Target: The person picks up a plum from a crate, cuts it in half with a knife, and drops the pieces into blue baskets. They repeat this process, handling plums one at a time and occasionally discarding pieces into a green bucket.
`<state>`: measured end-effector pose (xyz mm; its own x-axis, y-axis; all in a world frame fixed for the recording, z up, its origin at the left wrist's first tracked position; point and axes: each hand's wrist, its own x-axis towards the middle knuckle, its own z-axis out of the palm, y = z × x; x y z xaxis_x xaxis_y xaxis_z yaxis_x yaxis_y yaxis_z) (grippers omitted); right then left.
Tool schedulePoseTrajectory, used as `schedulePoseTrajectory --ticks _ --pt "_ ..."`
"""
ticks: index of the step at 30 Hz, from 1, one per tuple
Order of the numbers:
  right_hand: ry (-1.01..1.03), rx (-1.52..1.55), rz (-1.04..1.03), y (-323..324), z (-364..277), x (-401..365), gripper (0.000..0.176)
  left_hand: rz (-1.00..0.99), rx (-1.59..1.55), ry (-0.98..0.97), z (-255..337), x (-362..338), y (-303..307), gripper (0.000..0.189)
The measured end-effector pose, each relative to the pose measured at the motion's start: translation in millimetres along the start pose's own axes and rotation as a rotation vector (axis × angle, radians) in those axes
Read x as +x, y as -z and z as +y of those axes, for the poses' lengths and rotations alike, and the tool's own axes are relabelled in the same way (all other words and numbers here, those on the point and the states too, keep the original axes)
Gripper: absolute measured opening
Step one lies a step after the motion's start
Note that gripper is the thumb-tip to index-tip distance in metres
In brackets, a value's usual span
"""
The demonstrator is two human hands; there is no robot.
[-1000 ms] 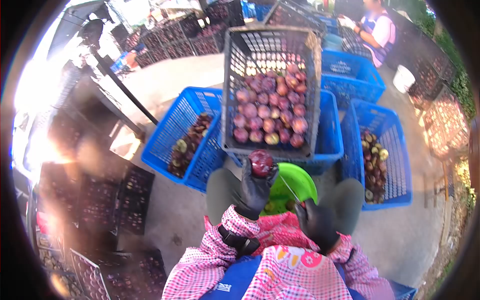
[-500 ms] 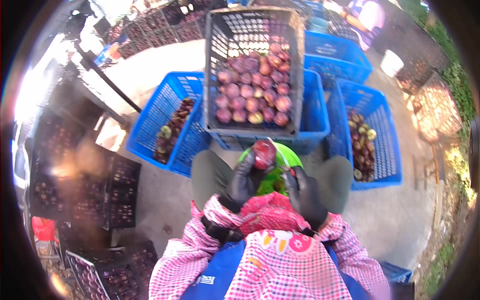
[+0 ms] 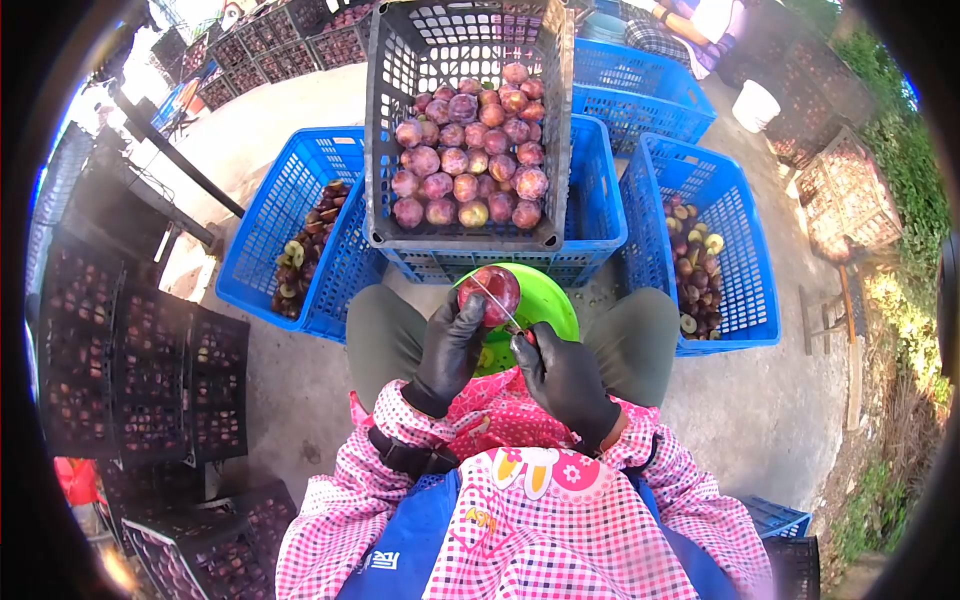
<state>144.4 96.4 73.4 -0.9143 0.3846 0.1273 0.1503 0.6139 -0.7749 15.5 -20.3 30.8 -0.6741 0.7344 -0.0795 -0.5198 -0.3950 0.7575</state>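
Note:
My left hand (image 3: 450, 352), in a black glove, is closed around a dark red plum (image 3: 503, 290) in front of my lap. Gripped in my gloved right hand (image 3: 570, 375) is a small knife (image 3: 529, 337) with a red handle. Its thin blade lies across the face of the plum. Below both hands sits a bright green basin (image 3: 562, 305) between my knees, partly covered by the hands. Just beyond it, a black crate (image 3: 465, 238) of whole plums (image 3: 470, 160) rests tilted toward me on a blue crate (image 3: 600, 215).
A blue crate (image 3: 240, 262) with cut fruit stands to the left, another blue crate (image 3: 752, 270) to the right. Black crates (image 3: 160, 390) of fruit are stacked at far left. A white bucket (image 3: 756, 105) and a seated person (image 3: 690, 25) are at the back right.
The knife blade now lies over the plum, and my right hand has come up and closer to it. The view has shifted, so the crates appear further left and higher.

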Motion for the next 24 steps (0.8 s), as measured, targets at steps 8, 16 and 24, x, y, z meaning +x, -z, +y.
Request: schedulePoseTrajectory --ticks 8,16,24 --pt "0.027 -0.099 0.043 -17.6 15.4 -0.9 0.027 0.019 0.319 -0.131 6.7 -1.9 -9.8 0.054" --pt "0.085 -0.152 0.15 -32.5 20.5 -4.6 0.024 0.0 -0.062 0.009 1.1 2.9 -12.6 0.05" --pt "0.115 -0.045 0.154 -25.1 24.2 -3.1 0.024 -0.04 0.069 -0.138 2.0 5.0 -17.2 0.054"
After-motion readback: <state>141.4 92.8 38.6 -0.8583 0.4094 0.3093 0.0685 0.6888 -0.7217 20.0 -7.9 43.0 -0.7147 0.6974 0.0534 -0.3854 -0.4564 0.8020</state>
